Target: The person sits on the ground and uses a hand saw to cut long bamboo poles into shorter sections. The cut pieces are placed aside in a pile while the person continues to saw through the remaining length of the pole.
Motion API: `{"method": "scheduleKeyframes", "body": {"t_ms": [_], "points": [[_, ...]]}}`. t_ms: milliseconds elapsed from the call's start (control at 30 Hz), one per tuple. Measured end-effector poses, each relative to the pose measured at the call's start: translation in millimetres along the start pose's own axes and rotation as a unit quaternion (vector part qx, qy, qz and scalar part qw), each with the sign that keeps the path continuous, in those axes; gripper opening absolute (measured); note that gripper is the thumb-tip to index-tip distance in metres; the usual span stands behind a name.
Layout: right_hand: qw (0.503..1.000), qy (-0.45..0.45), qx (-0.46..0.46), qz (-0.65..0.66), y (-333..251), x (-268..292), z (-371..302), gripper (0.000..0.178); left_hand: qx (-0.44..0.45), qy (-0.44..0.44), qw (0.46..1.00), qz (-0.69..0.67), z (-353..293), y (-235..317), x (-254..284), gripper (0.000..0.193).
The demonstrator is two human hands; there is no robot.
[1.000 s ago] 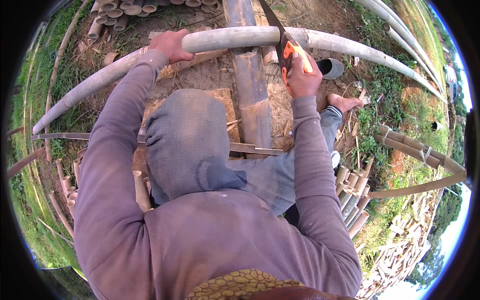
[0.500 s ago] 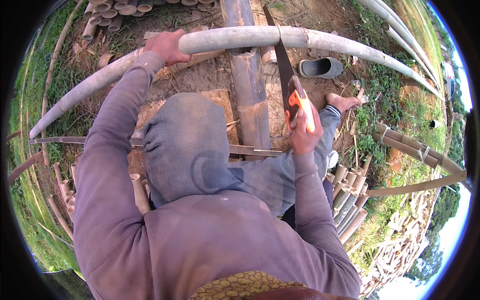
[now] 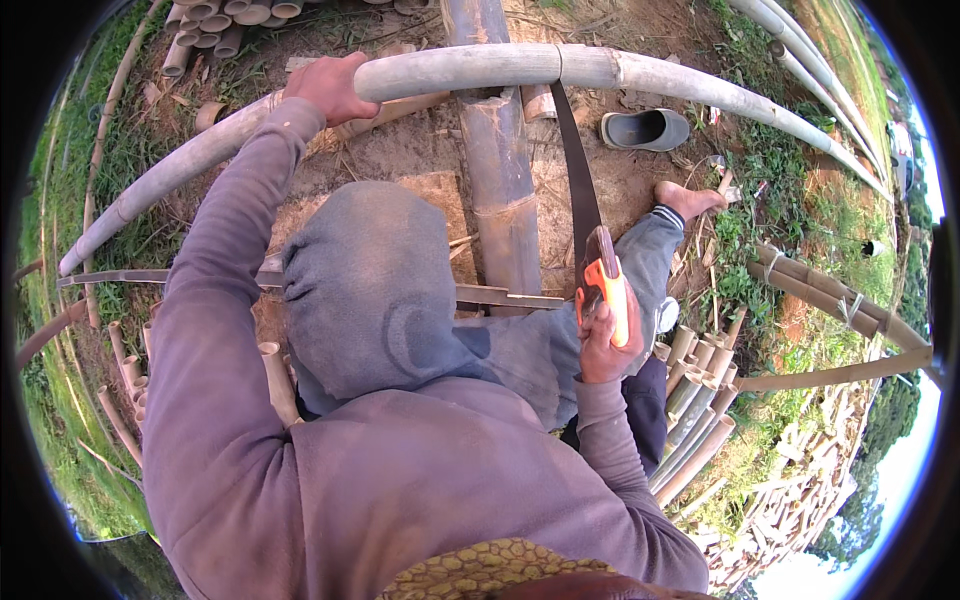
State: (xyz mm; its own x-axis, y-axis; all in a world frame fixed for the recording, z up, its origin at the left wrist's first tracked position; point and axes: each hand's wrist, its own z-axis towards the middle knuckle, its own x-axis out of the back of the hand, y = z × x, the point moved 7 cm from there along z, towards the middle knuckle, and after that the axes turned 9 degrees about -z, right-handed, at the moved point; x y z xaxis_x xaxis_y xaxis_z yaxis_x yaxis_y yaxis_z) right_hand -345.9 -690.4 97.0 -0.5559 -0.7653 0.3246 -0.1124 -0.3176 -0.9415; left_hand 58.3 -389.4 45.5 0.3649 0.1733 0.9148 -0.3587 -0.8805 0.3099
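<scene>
A long pale bamboo pole (image 3: 460, 72) lies across the far side of the view, its ends bending away in the fisheye. My left hand (image 3: 333, 92) is wrapped round it, left of the middle. In my right hand (image 3: 608, 345) is the orange-and-brown handle of a handsaw (image 3: 580, 180). The dark blade slopes up and away, its far end against the pole at a thin cut line. Beneath the pole runs a thicker greyish bamboo trunk (image 3: 502, 190), pointing away from me. My knee in grey cloth (image 3: 370, 290) is bent between my arms.
Cut bamboo pieces lie stacked at the far left (image 3: 228, 40) and as another bundle (image 3: 695, 400) beside my right elbow. A dark clog (image 3: 645, 130) lies beyond my bare foot (image 3: 690, 198). Tied bamboo poles (image 3: 820, 295) stand at right, with a heap of split scraps (image 3: 800, 490) nearer.
My right hand has drawn the saw back toward me, so less of the blade shows beyond the pole. My left hand keeps its hold on the bamboo pole.
</scene>
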Motion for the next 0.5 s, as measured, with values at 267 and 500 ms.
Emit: {"method": "scheduleKeyframes", "body": {"t_ms": [267,500], "points": [[0.988,0.075,0.115,-0.065,-8,-92,191,0.033,-0.002,0.007,1.000,0.015,-2,16,8,0.068],[0.999,0.019,-0.046,0.012,4,9,-22,0.050,0.004,-0.005,1.000,0.010,3,1,5,0.068]]}}
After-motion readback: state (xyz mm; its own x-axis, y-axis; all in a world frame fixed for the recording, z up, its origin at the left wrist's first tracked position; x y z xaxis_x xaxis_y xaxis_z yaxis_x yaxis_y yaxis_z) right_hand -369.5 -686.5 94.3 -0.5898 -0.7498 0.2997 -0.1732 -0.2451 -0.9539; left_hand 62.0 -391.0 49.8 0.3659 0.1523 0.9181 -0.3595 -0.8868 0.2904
